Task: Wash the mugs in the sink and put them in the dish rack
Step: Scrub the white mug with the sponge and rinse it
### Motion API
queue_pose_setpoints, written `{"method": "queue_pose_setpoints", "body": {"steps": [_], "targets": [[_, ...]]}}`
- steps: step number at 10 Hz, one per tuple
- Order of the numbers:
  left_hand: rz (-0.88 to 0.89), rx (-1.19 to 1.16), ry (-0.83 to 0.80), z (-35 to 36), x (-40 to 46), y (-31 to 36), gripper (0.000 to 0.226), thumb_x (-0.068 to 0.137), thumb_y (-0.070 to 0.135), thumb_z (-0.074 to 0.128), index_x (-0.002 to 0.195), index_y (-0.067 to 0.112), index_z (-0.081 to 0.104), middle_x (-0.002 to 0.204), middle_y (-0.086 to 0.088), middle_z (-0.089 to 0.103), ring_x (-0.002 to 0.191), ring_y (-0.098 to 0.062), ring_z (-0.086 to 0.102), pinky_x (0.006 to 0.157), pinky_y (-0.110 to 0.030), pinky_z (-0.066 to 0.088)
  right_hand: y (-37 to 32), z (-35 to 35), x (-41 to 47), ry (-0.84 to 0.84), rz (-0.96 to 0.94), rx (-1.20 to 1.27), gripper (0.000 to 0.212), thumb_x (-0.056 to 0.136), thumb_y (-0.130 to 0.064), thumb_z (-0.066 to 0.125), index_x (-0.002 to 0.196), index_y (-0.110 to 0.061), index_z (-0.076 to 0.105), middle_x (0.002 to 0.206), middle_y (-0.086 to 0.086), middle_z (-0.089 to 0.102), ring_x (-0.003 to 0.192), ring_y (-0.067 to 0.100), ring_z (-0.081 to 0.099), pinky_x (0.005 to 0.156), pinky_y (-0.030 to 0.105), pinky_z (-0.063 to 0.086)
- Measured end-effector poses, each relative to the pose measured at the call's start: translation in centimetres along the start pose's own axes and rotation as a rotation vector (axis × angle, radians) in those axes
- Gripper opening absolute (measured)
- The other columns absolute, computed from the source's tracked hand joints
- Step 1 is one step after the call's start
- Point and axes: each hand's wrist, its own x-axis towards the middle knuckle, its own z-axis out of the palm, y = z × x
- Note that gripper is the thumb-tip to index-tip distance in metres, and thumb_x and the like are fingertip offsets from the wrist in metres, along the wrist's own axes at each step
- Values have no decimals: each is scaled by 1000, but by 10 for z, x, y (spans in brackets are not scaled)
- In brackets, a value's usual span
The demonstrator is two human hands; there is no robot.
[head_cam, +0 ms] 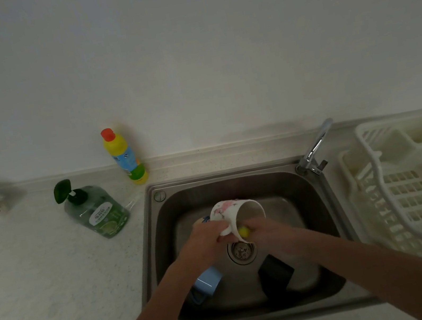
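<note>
One white mug, rigid, breakable and likely slippery, is gripped at its base by the left hand, while a yellow sponge is pinched by the right hand.

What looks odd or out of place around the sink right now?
Nothing is spilled or broken. The blue mug and black mug lie tipped in the sink, awaiting washing. The dish rack holds no mugs.
</note>
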Motion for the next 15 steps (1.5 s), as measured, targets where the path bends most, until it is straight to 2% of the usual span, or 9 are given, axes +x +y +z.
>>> {"method": "queue_pose_setpoints", "body": {"steps": [1, 4, 5, 7, 10, 12, 13, 14, 15], "targets": [[-62, -34, -73, 15, -4, 5, 24, 92, 37, 65, 107, 18, 71, 107, -8, 71, 100, -21, 64, 89, -28, 49, 29, -13, -6, -90, -89, -398, 54, 98, -19, 53, 150, -25, 37, 161, -1, 26, 150, 24, 15, 116, 64, 5], [11, -21, -119, 32, 0, 14, 19, 93, 30, 65, 109, 19, 69, 115, 3, 67, 107, -7, 61, 96, -21, 49, 41, -15, -22, -178, -405, -662, 34, 99, -22, 55, 132, -23, 52, 133, -1, 52, 120, 17, 49, 106, 33, 41], [23, 48, -200, 38, -5, 13, 24, 93, 33, 65, 110, 17, 68, 122, 1, 66, 116, -9, 59, 99, -19, 46, 60, -12, -30, -172, -373, -1039, 47, 95, -20, 55, 142, -25, 47, 154, 0, 38, 145, 29, 27, 114, 65, 13], [-13, -6, -168, 38, 1, 19, 21, 92, 32, 66, 109, 21, 68, 114, 4, 66, 108, -7, 59, 95, -19, 47, 27, 0, -23, -192, -94, -26, 43, 96, -7, 54, 139, -6, 49, 140, 14, 53, 115, 16, 58, 81, 12, 44], [-30, -12, -153, 38, 3, 6, 20, 89, 33, 71, 105, 22, 70, 101, 9, 67, 96, -5, 62, 82, -13, 48, 47, -13, -29, -170, -291, -837, 46, 95, -13, 54, 140, -21, 50, 148, 3, 45, 140, 27, 36, 114, 58, 26], [-27, -68, -138, 31, 3, 10, 9, 89, 30, 71, 95, 29, 65, 79, 18, 58, 76, 1, 57, 65, -8, 40, 14, -5, -35, -164, 192, 894, 25, 100, -10, 52, 123, -14, 59, 125, 12, 59, 117, 30, 58, 98, 45, 52], [29, -3, -146, 29, 2, 8, 10, 89, 32, 70, 95, 23, 68, 81, 17, 58, 79, 0, 57, 69, -8, 41, 28, -9, -35, -279, 62, 622, 37, 98, -9, 54, 135, -12, 53, 136, 13, 54, 125, 32, 54, 104, 49, 47], [68, 74, -226, 30, -1, 9, 16, 91, 34, 67, 95, 18, 68, 83, 13, 61, 79, -1, 58, 75, -13, 47, 42, -7, -36, -302, -173, -546, 42, 95, -17, 59, 137, -21, 54, 144, 6, 49, 137, 30, 43, 113, 55, 31], [46, 47, -224, 33, -1, 17, 13, 92, 31, 67, 85, 21, 65, 82, 12, 60, 80, -1, 57, 77, -15, 47, 52, 6, -27, -36, -335, -925, 45, 94, -22, 58, 139, -24, 51, 152, 0, 40, 145, 29, 28, 110, 70, 11]]}}
